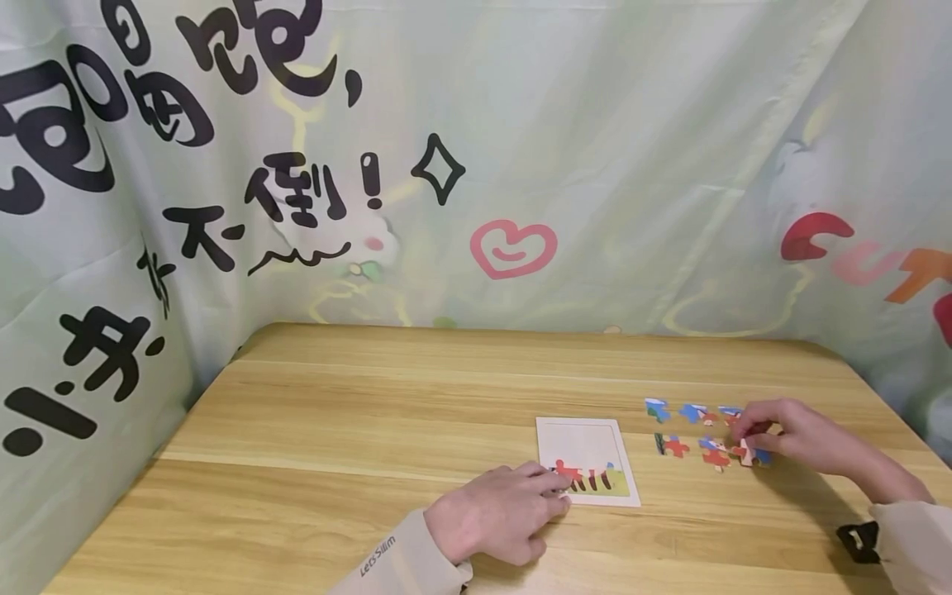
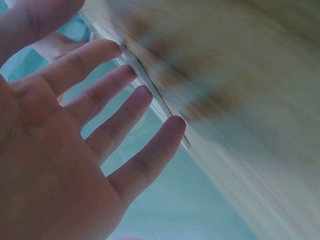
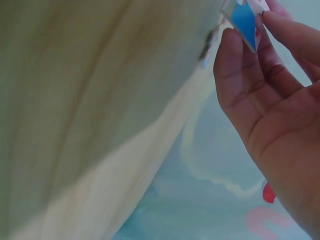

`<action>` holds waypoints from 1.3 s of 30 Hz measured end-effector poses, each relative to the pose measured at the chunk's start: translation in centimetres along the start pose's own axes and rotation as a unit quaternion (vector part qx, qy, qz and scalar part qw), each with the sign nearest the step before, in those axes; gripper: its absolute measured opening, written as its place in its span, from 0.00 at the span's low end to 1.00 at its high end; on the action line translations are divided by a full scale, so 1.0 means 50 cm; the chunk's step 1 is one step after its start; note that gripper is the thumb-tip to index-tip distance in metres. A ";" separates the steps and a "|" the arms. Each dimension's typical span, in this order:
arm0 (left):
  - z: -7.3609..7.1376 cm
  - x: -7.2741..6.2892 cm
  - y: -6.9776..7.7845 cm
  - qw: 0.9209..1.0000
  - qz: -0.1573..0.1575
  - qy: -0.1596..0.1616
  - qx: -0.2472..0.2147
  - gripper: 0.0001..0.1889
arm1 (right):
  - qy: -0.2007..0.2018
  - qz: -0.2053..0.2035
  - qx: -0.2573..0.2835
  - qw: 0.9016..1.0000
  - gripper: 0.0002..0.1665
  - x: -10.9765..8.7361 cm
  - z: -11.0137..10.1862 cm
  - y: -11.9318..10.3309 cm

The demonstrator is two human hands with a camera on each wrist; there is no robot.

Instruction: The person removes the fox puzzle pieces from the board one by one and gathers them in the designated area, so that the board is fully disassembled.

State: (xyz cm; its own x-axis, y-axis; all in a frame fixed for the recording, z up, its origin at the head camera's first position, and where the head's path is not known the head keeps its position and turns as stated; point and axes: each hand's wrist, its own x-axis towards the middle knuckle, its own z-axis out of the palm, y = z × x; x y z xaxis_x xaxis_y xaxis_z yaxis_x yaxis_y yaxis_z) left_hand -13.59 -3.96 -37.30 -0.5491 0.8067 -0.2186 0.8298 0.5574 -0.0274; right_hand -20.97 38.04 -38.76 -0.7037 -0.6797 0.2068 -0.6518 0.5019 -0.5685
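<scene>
My left hand [image 1: 502, 508] rests at the lower left corner of a white-bordered puzzle board [image 1: 583, 438], its fingers fairly straight and touching the edge. Along the board's bottom lies a picture strip with a red piece [image 1: 568, 469] and dark striped shapes. Over on the right, my right hand [image 1: 803, 434] pinches a puzzle piece with blue on it [image 3: 243, 22] between thumb and fingers. Loose pieces lie in two rows beside that hand, among them a blue one [image 1: 658, 410] and a red one [image 1: 675, 446]. The fingers partly hide the nearest pieces.
A wooden table [image 1: 335, 430] carries everything. Behind it and on the left hangs a pale printed curtain [image 1: 595, 149] with dark lettering and a pink heart. A black object [image 1: 859, 542] shows at the right sleeve's cuff.
</scene>
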 end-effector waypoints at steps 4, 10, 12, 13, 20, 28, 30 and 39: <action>0.000 -0.001 0.001 1.000 0.001 0.001 0.002 0.29 | -0.009 0.025 -0.004 1.000 0.19 -0.011 -0.003 0.009; 0.000 -0.003 0.002 1.000 0.001 0.008 0.002 0.30 | -0.021 0.043 -0.009 0.999 0.19 -0.015 -0.006 0.014; 0.000 -0.003 0.002 1.000 0.003 0.012 0.004 0.30 | -0.022 0.037 -0.006 0.999 0.20 -0.015 -0.006 0.015; 0.000 -0.003 0.003 1.000 0.004 0.014 0.005 0.30 | -0.021 0.033 -0.006 0.999 0.20 -0.014 -0.006 0.016; 0.001 -0.004 0.005 1.000 -0.004 0.009 0.026 0.31 | -0.022 0.040 -0.023 0.999 0.17 -0.012 -0.007 0.020; -0.002 -0.005 0.008 0.998 -0.013 0.004 0.067 0.32 | -0.020 0.061 -0.034 0.997 0.13 -0.007 -0.012 0.011; -0.004 -0.006 0.009 0.998 -0.016 0.002 0.065 0.32 | -0.013 0.061 -0.043 0.997 0.13 -0.003 -0.012 0.005; -0.010 -0.012 0.014 0.998 -0.029 -0.020 0.057 0.33 | 0.013 0.056 -0.073 0.996 0.13 0.044 0.005 -0.040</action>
State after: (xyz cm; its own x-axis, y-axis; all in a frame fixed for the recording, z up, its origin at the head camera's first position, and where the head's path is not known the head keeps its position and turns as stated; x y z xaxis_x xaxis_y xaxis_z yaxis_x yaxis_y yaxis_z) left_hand -12.71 -3.96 -36.68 -0.5932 0.7645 -0.2523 0.8045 0.5745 -0.1506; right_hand -21.14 35.40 -37.33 -0.7804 -0.6019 0.1695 -0.6014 0.6481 -0.4673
